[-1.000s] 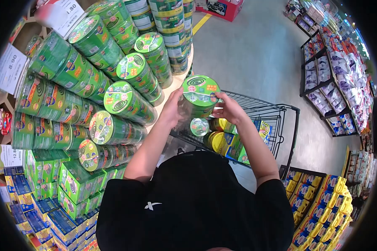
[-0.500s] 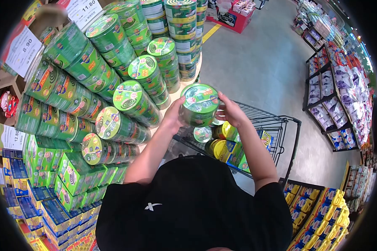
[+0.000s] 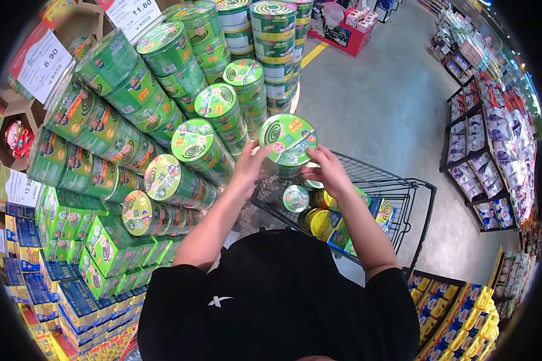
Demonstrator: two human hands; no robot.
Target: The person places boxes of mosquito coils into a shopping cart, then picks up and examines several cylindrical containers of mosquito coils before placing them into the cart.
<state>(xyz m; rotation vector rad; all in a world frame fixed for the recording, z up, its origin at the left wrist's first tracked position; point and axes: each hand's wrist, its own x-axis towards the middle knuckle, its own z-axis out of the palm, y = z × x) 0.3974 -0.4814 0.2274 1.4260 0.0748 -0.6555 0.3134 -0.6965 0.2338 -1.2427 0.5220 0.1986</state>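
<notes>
A round green tub (image 3: 288, 141) with a coil picture on its lid is held up between both hands. My left hand (image 3: 250, 165) grips its left side, and my right hand (image 3: 330, 171) is on its right side with the fingers curved round the lower edge. Beneath and to the right is a black wire shopping cart (image 3: 373, 174). Inside the cart are a small round green-lidded tub (image 3: 295, 198), a yellow-lidded tub (image 3: 320, 224) and some colourful boxes. My right forearm hides part of them.
Stacked green tubs (image 3: 197, 140) fill the display on the left, with price signs (image 3: 45, 60) above. Green boxes (image 3: 111, 246) and blue boxes (image 3: 78, 304) stand below. Shelves of bagged goods (image 3: 479, 150) are at the right, and yellow packs (image 3: 464, 316) at the lower right.
The held tub's lid has turned, so the coil picture now shows at its left. The view has shifted slightly, and the display and cart appear a little farther right. Both hands still hold the tub.
</notes>
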